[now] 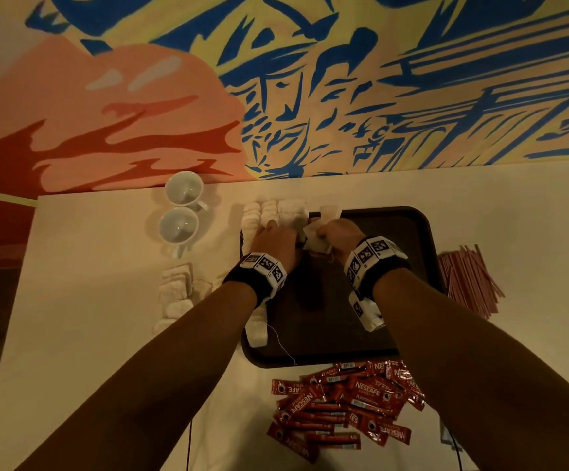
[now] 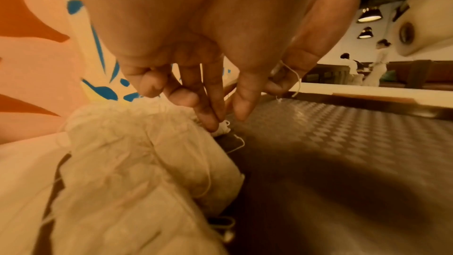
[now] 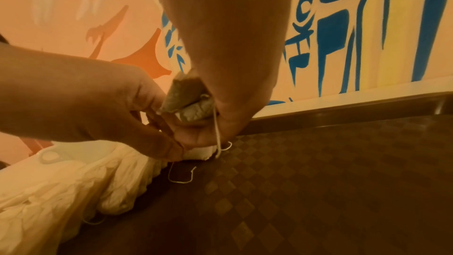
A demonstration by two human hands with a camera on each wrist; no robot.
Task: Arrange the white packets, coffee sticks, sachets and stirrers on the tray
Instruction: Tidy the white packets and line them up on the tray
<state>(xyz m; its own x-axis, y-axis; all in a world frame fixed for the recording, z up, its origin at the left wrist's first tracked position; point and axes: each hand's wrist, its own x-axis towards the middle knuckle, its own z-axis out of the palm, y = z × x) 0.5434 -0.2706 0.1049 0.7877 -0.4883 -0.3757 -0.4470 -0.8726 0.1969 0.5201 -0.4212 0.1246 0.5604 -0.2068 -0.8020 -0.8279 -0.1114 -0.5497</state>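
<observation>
1. The mural wall (image 1: pixel 310 79), painted in blue, yellow and orange, rises straight behind the counter (image 1: pixel 89 300). In the left wrist view a dim room with hanging lamps and two people shows far off.
2. The pale counter carries the dark tray (image 1: pixel 395 239), whose floor has a checkered texture.
3. By my judgement the task is early. Only white packets (image 1: pixel 266 212) are on the tray, lined along its 9 o'clock edge up to the 11 o'clock corner.
4. The coffee sticks (image 1: pixel 344 402) lie in a loose red heap on the counter at the tray's 6 o'clock, untouched.
5. The stirrers (image 1: pixel 466 280) lie in a bundle at 3 o'clock, off the tray.
6. More packets (image 1: pixel 174 290) wait on the counter at 9 o'clock; two cups (image 1: pixel 181 212) stand beyond them.
7. The right hand (image 1: pixel 337 232) grips a few stringed packets (image 3: pixel 186 102), fingers curled round them, near the tray's 11 o'clock corner.
8. The left hand (image 1: pixel 276 239) pinches one packet down at the row's end, fingers narrow.
</observation>
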